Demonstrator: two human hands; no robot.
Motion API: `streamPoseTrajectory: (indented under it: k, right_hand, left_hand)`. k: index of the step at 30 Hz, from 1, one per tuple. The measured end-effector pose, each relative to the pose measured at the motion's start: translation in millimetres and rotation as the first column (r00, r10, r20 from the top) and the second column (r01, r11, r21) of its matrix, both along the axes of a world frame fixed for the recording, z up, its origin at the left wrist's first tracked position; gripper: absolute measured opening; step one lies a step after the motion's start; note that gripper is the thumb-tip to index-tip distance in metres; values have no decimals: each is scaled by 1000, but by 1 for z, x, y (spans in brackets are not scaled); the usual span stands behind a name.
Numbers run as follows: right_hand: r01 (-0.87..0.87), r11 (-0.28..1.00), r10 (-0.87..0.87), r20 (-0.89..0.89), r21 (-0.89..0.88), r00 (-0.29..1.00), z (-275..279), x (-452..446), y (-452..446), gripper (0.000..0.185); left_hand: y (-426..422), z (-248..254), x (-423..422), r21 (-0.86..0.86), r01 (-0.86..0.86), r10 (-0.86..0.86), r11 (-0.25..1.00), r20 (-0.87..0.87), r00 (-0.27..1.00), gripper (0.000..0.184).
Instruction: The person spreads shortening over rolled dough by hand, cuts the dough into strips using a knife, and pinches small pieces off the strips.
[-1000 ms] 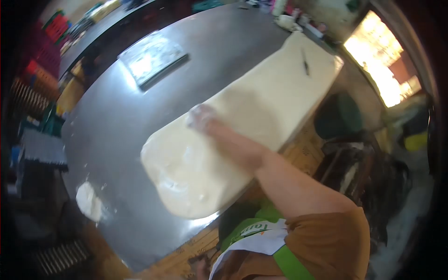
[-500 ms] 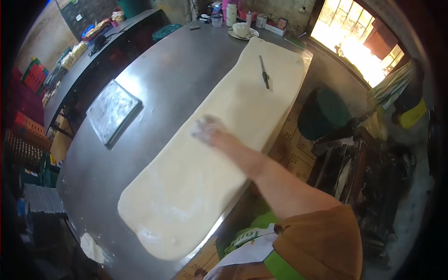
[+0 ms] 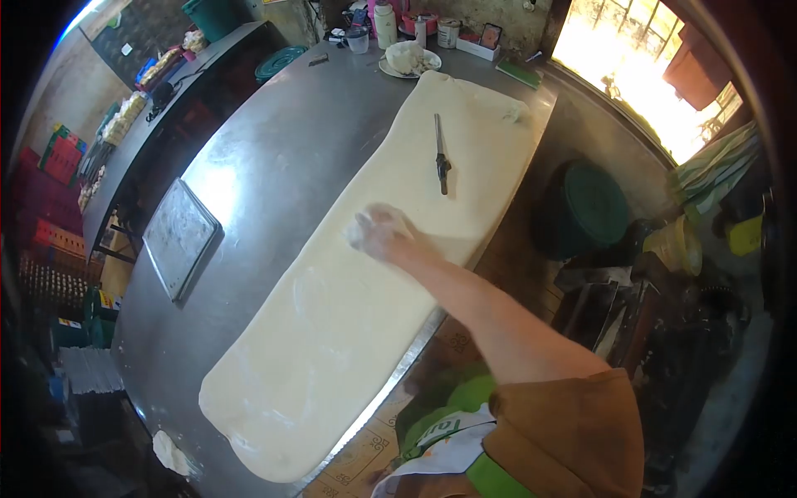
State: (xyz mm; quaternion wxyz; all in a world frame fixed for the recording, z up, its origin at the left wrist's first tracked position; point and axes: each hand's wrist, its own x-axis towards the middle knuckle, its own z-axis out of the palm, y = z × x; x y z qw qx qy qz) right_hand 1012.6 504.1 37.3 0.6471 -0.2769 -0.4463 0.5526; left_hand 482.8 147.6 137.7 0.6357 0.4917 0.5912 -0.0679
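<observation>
A long, thick sheet of pale dough (image 3: 332,332) lies along the near edge of the metal table, with streaks of flour on its lower half. My right hand (image 3: 378,230), coated in flour and slightly blurred, rests palm down on the middle of the sheet with its fingers apart. Beyond it on the dough is a thin knife (image 3: 442,158) with a dark handle. My left hand is out of view.
A flat metal tray (image 3: 178,239) sits on the table (image 3: 274,158) at left. A flour heap (image 3: 170,452) lies at the lower left corner. At the far end stand a plate with a white mass (image 3: 407,58), a bottle (image 3: 385,25) and a green bin (image 3: 594,203) beside the table.
My right hand stays near the middle of the dough, shifted slightly across its surface. More flour streaks show on the sheet. The whole view has tilted a little.
</observation>
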Motion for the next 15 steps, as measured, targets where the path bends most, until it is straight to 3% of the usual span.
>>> streamPoseTrajectory:
  k: [1, 2, 3, 5, 6, 7, 8, 9, 11, 13, 14, 15]
  right_hand:
    - [3, 997, -46, 571, 76, 820, 2, -14, 23, 20]
    - [-33, 990, -117, 932, 137, 343, 13, -25, 35, 27]
    - [-93, 983, -179, 949, 160, -261, 22, -29, 35, 33]
    - [42, 947, -320, 933, 317, 166, 47, -100, -49, 45]
    - [46, 946, -323, 934, 320, 154, 80, -98, -56, 45]
    - [-37, 963, -260, 959, 266, 109, 90, -110, -130, 47]
    - [-128, 972, -193, 980, 198, 56, 107, -102, -200, 50]
    - [-217, 968, -126, 992, 123, 3, 142, -102, -203, 53]
    - [-77, 997, -29, 999, 31, 16, 106, -52, -217, 54]
    - [-138, 990, -42, 941, -5, -337, 131, 12, -194, 56]
    - [233, 972, 92, 959, -29, -266, 144, 28, -179, 54]
    - [577, 814, 189, 970, -69, -150, 151, 36, -169, 52]
  left_hand:
    - [1, 5, 5, -24, -29, 29, 999, 3, 1000, 22]
    - [-1, 9, 9, -51, -56, 57, 997, 8, 998, 22]
    - [-4, 12, 12, -82, -81, 83, 993, 15, 996, 22]
    - [-7, 16, 14, -147, -126, 133, 981, 38, 990, 22]
    - [-9, 15, 15, -178, -145, 157, 973, 54, 986, 22]
    - [25, 44, 34, -184, -141, 156, 973, 68, 985, 22]
    - [49, 66, 53, -106, -97, 101, 990, 35, 994, 23]
    - [68, 85, 68, -31, -55, 55, 998, -8, 998, 24]
    - [100, 114, 88, 157, -50, 57, 986, -41, 998, 27]
    - [127, 126, 107, 317, -132, 114, 939, 76, 991, 26]
    - [140, 131, 119, 367, -181, 126, 912, 169, 978, 24]
    - [154, 140, 137, 389, -211, 128, 897, 228, 965, 23]
